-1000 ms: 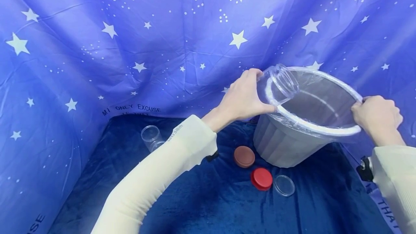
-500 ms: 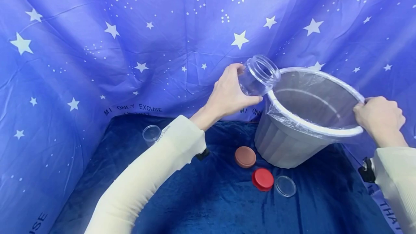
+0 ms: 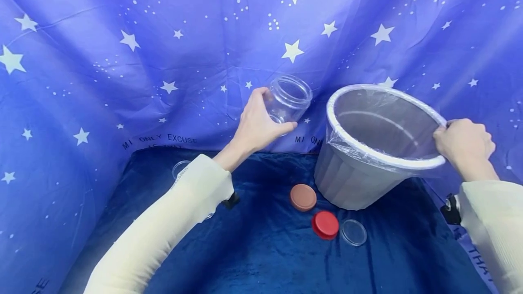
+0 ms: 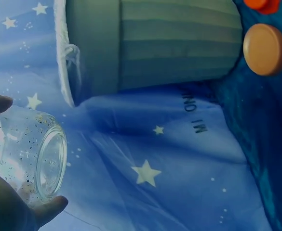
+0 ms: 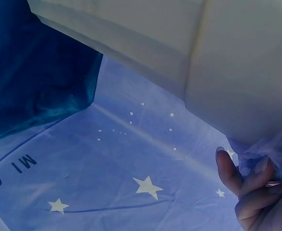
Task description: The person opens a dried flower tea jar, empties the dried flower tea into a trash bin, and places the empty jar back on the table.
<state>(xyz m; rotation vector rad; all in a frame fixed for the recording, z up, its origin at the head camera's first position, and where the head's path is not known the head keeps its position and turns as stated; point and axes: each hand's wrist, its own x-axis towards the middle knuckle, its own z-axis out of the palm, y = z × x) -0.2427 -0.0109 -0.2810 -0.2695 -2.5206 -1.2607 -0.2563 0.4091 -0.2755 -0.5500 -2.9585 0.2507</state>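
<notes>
My left hand [image 3: 259, 124] grips a clear jar [image 3: 289, 96] without a lid, tilted with its mouth up and to the right, left of the bin and apart from it. Small dark and yellowish specks cling to the jar's wall in the left wrist view. On the right, my right hand [image 3: 466, 144] holds the rim of a light grey bin [image 3: 355, 185], its fingers [image 5: 256, 190] curled at the edge. A clear plastic liner [image 3: 347, 144] is folded over that rim. The bin leans toward the right hand.
On the dark blue cloth [image 3: 261, 248] lie a brown lid [image 3: 303, 197], a red lid [image 3: 325, 225] and a clear lid [image 3: 354, 232]. Another clear container [image 3: 180, 167] is mostly hidden behind the left sleeve. A starry blue curtain [image 3: 229, 49] hangs behind.
My left hand has drawn the jar leftward, away from over the bin's rim, and turned it more upright. The right hand keeps its hold on the bin.
</notes>
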